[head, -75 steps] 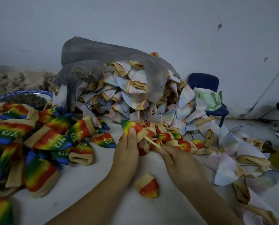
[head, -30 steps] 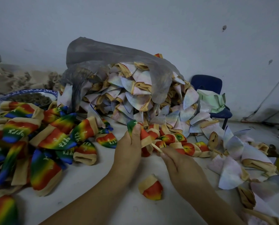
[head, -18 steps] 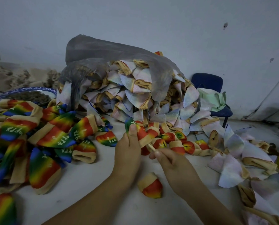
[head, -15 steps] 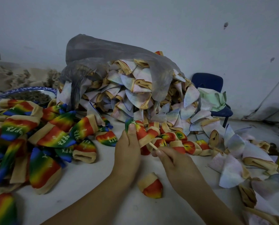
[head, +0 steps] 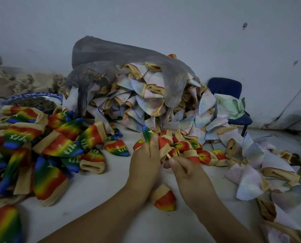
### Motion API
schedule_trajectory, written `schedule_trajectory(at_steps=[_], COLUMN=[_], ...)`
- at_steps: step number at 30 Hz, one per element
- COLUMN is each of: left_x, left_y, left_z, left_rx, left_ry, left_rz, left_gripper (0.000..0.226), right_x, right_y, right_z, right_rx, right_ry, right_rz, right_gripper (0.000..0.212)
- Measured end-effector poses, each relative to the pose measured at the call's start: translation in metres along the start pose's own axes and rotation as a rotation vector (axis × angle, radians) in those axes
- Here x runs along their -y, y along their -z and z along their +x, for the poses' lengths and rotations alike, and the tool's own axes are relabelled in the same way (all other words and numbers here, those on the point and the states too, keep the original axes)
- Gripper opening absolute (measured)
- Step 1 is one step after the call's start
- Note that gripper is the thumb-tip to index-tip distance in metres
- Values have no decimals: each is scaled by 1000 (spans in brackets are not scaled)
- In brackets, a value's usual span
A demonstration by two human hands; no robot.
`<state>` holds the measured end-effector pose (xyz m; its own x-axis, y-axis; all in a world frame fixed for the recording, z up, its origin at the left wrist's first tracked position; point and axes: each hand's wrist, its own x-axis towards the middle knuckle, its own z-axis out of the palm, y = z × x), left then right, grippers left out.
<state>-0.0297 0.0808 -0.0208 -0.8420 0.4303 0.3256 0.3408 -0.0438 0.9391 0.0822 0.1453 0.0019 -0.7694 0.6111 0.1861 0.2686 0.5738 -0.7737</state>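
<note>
Left hand (head: 143, 165) was found clamped on a rainbow fabric cone (head: 148, 135), thumb pressed along its green-blue tip, the tan cuff end turned toward my right hand (head: 186, 171). That hand pinched a thin wooden stick (head: 168, 156) between thumb and forefinger, the stick's far end at the cuff. Both items were held just above the white table (head: 102, 186). I noted a second small cone (head: 163, 198) lying on the table between my wrists. Bright rainbow pieces (head: 58, 146) were heaped to the left. Pale pieces (head: 146, 102) spilled from a grey plastic bag (head: 111, 53) behind.
</note>
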Motion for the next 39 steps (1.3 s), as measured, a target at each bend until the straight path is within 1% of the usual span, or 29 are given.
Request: schedule_trajectory(at_steps=[2, 5, 8, 9, 11, 13, 15, 18, 21, 25, 27, 29, 32, 34, 36, 39], left_x=[1, 3, 2, 2, -1, -2, -1, -5, -7, -7, -5, -4, -3, -4, -4, -4], left_y=[1, 3, 6, 7, 11, 12, 11, 8, 6, 6, 8, 10, 15, 17, 18, 19], left_z=[1, 2, 5, 6, 7, 7, 7, 3, 1, 2, 3, 6, 15, 19, 22, 23], left_rx=[-5, 32, 92, 108, 134, 163, 185, 239, 261, 278, 266, 244, 178, 176, 185, 242], left_ry=[-2, 21, 118, 144, 201, 247, 269, 195, 187, 178, 198, 223, 325, 388, 446, 475], left_rz=[-6, -69, -166, -232, -357, -421, -399, -349, -294, -227, -244, -355, -721, -879, -971, -1055], left_gripper=[35, 36, 57, 56, 44, 42, 47, 52, 60, 64, 55, 45, 25, 24, 24, 28], right_x=[-2, -7, -11, -13, -16, -18, -17, -14, -13, -18, -19, -22, -28, -32, -37, -40], right_y=[1, 8, 19, 24, 35, 42, 38, 16, 0, 5, 13, 22, 36, 43, 49, 55], right_z=[2, 6, 10, 11, 14, 15, 14, 11, 10, 11, 15, 18, 22, 25, 28, 30], right_rx=[19, 28, 34, 43, 71, 93, 95, 54, -9, -54, -64, -89, -91, -88, -117, -190], right_ry=[9, 52, 96, 107, 134, 157, 170, 129, 72, 92, 107, 130, 154, 129, 41, -117], right_rz=[-7, -114, -243, -295, -387, -397, -369, -264, -179, -265, -308, -330, -401, -488, -549, -463], right_gripper=[26, 23, 26, 29, 39, 48, 48, 31, 27, 28, 28, 29, 25, 20, 25, 29])
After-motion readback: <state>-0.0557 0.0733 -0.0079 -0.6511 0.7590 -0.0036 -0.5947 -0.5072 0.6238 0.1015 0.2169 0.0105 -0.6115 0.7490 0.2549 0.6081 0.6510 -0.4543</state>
